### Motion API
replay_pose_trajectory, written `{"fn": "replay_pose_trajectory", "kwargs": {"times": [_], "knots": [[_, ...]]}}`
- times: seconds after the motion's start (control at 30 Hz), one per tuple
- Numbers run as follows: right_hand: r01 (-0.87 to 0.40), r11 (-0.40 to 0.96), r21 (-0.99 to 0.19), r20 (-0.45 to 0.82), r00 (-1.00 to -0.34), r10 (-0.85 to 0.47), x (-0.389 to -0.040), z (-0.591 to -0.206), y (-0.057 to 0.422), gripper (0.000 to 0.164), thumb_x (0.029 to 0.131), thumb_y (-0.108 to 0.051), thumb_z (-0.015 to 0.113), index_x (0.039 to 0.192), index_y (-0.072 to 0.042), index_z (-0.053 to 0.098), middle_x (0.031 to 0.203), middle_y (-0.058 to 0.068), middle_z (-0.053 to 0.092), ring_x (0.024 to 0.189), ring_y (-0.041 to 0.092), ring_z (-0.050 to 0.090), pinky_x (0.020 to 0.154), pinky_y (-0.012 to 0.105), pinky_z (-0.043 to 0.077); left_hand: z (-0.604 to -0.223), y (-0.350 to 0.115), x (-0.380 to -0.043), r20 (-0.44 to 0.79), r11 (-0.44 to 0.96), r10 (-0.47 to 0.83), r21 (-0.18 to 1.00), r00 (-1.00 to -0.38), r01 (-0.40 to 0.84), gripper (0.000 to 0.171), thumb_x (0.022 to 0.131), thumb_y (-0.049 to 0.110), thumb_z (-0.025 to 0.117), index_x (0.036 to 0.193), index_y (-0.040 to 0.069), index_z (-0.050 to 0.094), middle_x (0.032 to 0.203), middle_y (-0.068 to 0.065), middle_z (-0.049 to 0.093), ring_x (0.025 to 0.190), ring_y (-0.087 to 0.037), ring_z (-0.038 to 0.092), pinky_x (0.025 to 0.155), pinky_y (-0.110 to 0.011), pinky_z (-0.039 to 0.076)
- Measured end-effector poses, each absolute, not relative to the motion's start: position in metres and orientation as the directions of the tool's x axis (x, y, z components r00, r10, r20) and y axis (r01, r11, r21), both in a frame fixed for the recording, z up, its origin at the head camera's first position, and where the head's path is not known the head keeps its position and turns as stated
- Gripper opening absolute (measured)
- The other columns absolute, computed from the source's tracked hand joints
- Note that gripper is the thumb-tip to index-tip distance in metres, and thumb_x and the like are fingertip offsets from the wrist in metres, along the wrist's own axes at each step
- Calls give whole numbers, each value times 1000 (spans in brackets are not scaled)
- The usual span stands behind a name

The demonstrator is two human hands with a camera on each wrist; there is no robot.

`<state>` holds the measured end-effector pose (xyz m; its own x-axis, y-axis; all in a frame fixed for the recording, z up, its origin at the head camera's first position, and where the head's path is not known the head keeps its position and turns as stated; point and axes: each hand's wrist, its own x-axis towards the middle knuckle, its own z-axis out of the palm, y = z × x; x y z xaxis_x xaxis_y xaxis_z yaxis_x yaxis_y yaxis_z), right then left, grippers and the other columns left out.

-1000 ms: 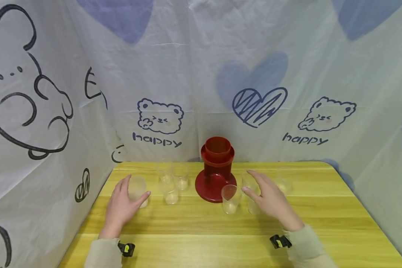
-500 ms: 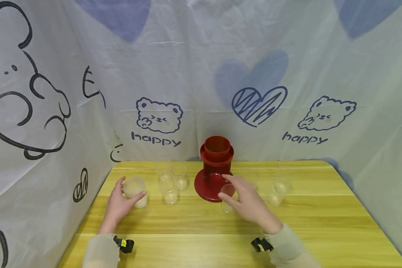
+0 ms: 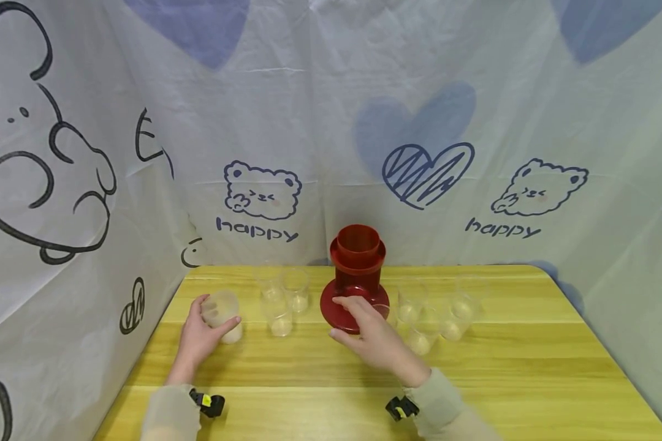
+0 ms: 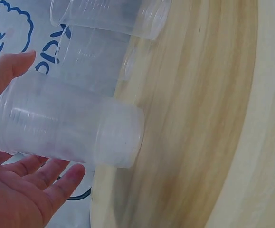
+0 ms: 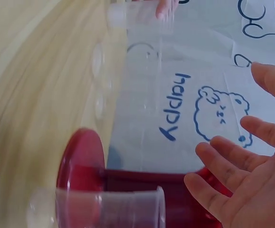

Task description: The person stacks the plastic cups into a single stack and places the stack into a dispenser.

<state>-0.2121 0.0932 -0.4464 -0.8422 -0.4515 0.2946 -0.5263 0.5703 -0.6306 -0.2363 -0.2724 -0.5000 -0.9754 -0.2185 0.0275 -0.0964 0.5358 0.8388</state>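
On the left of the table, a cloudy plastic cup (image 3: 233, 334), which looks like several nested together, stands upright. My left hand (image 3: 197, 337) is spread around it, thumb on one side and fingers on the other; the left wrist view shows the thumb (image 4: 18, 66) and fingers loosely beside the wall. My right hand (image 3: 372, 337) hovers before the red round-based stand (image 3: 358, 263), its fingers spread and holding nothing. A clear cup (image 5: 128, 206) sits close by it, mostly hidden by that hand in the head view.
Several clear cups stand left of the red stand, one nearest the front (image 3: 280, 323). Several more are to its right, including a front cup (image 3: 421, 340) and a farther cup (image 3: 463, 306). A printed cloth (image 3: 320, 122) hangs behind the wooden table (image 3: 298, 392).
My right hand has moved left from the right-hand cups, past a cup, to the front of the red stand. My left hand has stayed around the cloudy cup with little movement.
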Motion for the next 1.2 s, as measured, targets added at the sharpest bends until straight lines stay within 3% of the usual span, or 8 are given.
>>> {"fn": "replay_pose_trajectory", "kwargs": {"times": [0.5,0.77,0.93,1.1,1.2], "knots": [[-487,482,-728,245,-842,-481,-218,-468,67,58,94,-34,68,143,-13,46,135,4,53,121,21,53,100,40,49,-506,-269,-227,46,496,-196,866,-979,-58,94,81,34,82,147,3,25,137,-28,43,120,-41,47,92,-51,49],[-398,410,-820,161,-850,-502,-224,-483,55,59,96,-33,65,146,-11,43,134,10,54,119,27,55,97,51,49,-509,-260,-218,46,422,-128,907,-991,-13,92,80,29,84,146,3,26,135,-24,49,121,-38,51,99,-52,46],[-381,387,-840,141,-841,-522,-223,-490,51,59,97,-33,64,147,-10,43,134,9,54,119,28,56,96,50,50,-510,-253,-211,56,386,-90,922,-994,17,86,78,21,85,143,2,31,139,-23,46,122,-37,50,100,-50,46],[-373,363,-854,136,-833,-536,-222,-495,48,57,97,-31,63,147,-10,43,132,8,55,118,28,57,95,42,51,-511,-243,-206,42,348,-54,937,-998,21,82,76,15,87,140,4,37,135,-19,43,116,-38,53,84,-33,56],[-350,342,-872,121,-831,-542,-222,-496,47,55,97,-30,64,146,-12,45,131,7,56,117,29,57,95,43,51,-511,-236,-203,38,335,-35,942,-999,24,81,75,14,87,140,5,39,133,-19,44,115,-40,54,79,-32,57]]}}
